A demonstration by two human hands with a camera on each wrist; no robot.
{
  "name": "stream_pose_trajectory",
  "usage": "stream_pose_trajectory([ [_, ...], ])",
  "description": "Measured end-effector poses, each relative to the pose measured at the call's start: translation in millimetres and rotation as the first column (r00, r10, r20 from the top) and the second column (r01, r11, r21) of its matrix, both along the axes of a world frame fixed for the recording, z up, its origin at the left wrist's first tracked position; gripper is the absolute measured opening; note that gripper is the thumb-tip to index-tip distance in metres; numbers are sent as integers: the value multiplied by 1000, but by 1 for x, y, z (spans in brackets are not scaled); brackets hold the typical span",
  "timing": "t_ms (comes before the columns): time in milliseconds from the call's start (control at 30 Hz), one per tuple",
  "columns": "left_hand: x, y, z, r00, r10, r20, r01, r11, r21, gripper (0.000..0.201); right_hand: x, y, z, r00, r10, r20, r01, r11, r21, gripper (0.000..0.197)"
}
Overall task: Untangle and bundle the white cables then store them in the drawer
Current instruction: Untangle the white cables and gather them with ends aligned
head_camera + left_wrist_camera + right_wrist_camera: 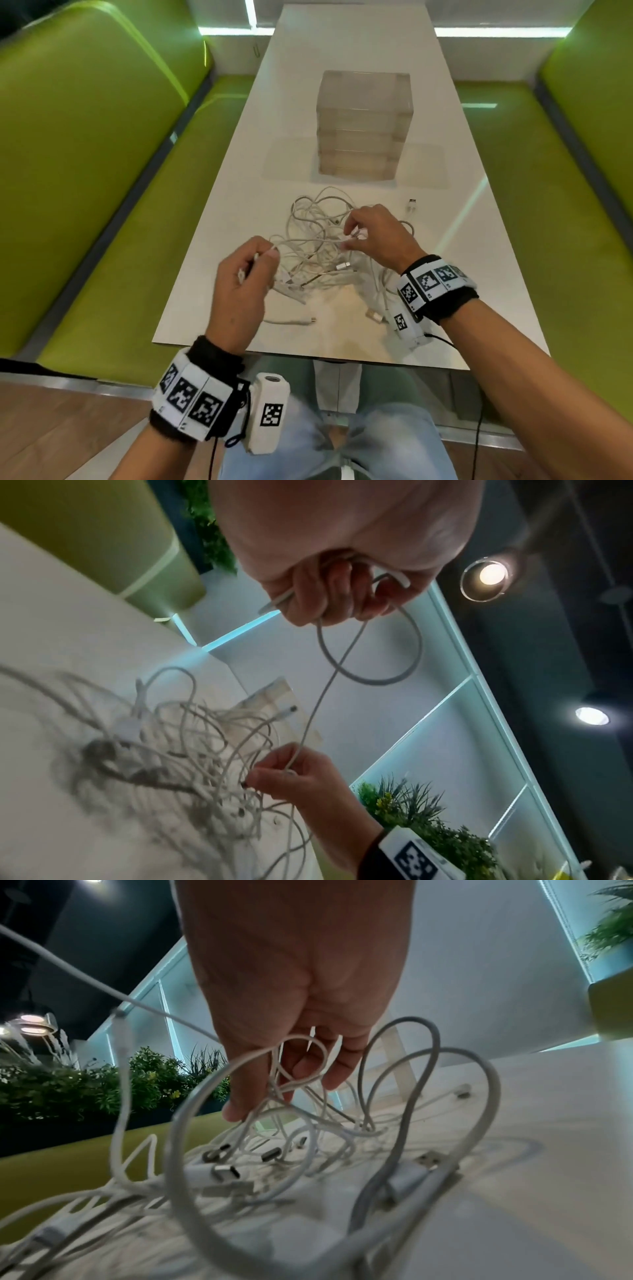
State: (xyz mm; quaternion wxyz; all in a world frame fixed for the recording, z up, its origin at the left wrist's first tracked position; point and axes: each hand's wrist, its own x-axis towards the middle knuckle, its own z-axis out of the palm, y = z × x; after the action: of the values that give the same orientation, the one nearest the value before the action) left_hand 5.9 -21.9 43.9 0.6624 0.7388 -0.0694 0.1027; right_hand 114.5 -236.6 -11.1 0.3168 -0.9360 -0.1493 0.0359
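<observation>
A tangle of white cables (318, 246) with silver plugs lies on the white table (445, 274) between my hands. My left hand (246, 274) is raised at the tangle's left and grips one cable near its plug; in the left wrist view that cable (342, 656) loops below my left hand (329, 596). My right hand (370, 233) is over the tangle's right side and pinches a strand of the same cable. In the right wrist view the right hand's fingers (301, 1069) are threaded among the white cables (308, 1150). The translucent drawer unit (364, 126) stands behind, all drawers closed.
A loose plug end (412, 202) lies on the table to the right of the tangle. Green padded benches (85, 154) run along both long sides of the table. The table's near edge (308, 353) is just in front of my knees.
</observation>
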Motion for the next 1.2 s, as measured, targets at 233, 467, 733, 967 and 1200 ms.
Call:
stream_pose_trajectory([
  [233, -16, 25, 25, 979, 179, 98, -160, 971, -178, 26, 8, -3, -3, 1000, 8, 8, -7, 990, -139, 21],
  [467, 8, -1, -4, 993, 108, -47, -94, 969, 228, 14, -2, 6, 3, 991, 95, 97, -94, 996, -10, 13],
  [733, 34, -42, -54, 993, 112, -23, -78, 814, 575, 21, -17, 21, 10, 976, 192, 104, -191, 981, -22, 18],
  [967, 31, -33, -41, 996, 92, 17, -86, 835, 543, 28, -13, 27, 4, 974, 202, 107, -192, 977, -95, 16],
  [1200, 13, -5, -3, 967, 240, 82, -252, 951, 179, 28, 7, 3, -9, 997, 69, 27, -67, 993, -96, 18],
])
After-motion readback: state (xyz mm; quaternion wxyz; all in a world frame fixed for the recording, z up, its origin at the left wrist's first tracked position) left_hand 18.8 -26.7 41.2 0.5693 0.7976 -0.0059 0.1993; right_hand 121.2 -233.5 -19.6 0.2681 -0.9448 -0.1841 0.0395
